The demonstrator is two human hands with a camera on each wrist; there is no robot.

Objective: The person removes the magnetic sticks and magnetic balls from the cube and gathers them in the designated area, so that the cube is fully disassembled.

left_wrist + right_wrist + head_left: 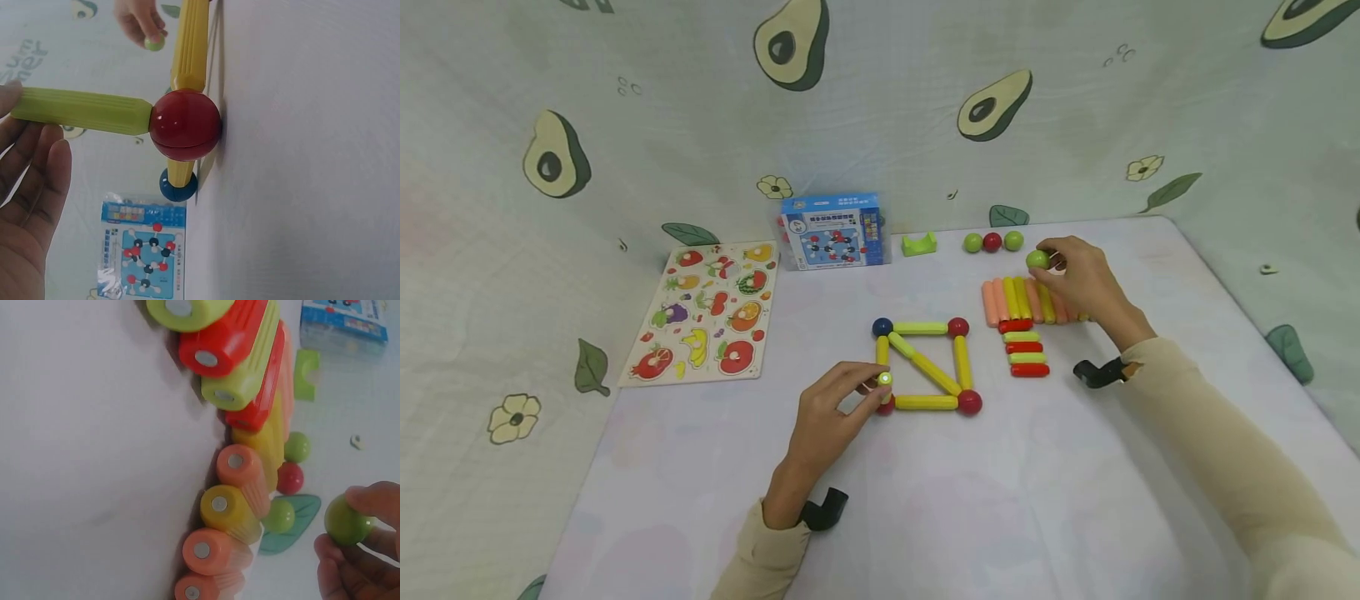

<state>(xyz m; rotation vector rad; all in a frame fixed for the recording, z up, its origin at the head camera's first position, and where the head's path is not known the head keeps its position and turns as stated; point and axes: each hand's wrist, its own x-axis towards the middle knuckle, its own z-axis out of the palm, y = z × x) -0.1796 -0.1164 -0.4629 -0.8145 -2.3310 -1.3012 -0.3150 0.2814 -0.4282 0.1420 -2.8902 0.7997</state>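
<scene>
My left hand (829, 423) pinches the upper end of a light green magnetic stick (81, 111). This stick stands upright on a red ball (185, 125) at the near left corner of a flat frame. Yellow sticks (927, 402) and a light green stick (921, 328) form its sides, with red balls (970, 402) and one dark blue ball (882, 327) at the corners. A diagonal of a light green and a yellow stick (936, 373) crosses it. Above a row of sticks at the right, my right hand (1088, 279) holds a green ball (347, 520) between thumb and fingers.
Pink and yellow sticks (1015, 298) lie side by side, with short red and green sticks (1027, 347) below. Two green balls and a red ball (992, 242) line the back, beside a green curved piece (919, 244). A boxed set (833, 233) and fruit board (703, 312) are left.
</scene>
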